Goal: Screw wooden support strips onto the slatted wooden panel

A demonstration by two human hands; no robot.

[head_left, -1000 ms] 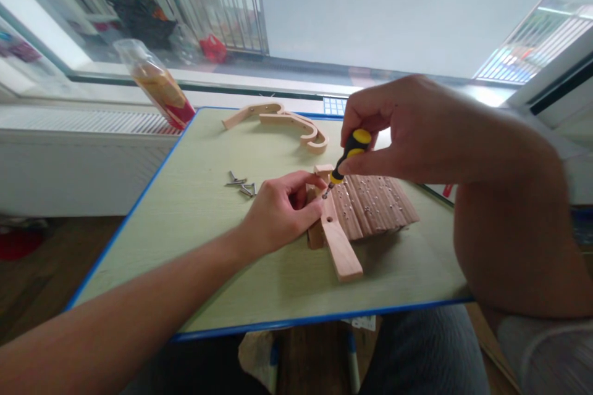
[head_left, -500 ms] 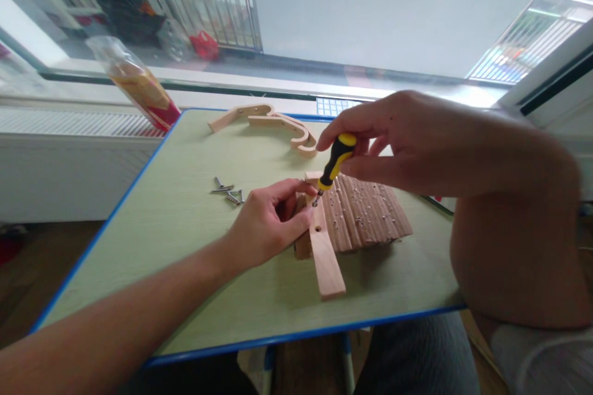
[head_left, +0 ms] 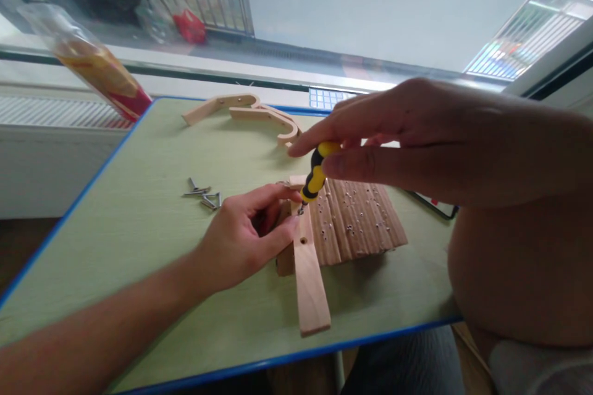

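Observation:
My right hand pinches a small yellow and black screwdriver by its handle, tip down on the upper end of a wooden slat. The slat has a hole partway along it and lies across the left edge of a ridged wooden panel dotted with screw holes. My left hand is curled against the slat's left side, thumb and fingers pinched together right by the screwdriver tip. Whatever they hold there is too small to make out.
Several loose screws lie left of the hands on the green table with a blue edge. Two curved wooden pieces lie at the far side. A clear bottle leans on the sill at the back left.
The view has moved closer and lower, so the work sits larger in frame. My right hand's fingers have stretched out further along the screwdriver handle. My left hand keeps its place.

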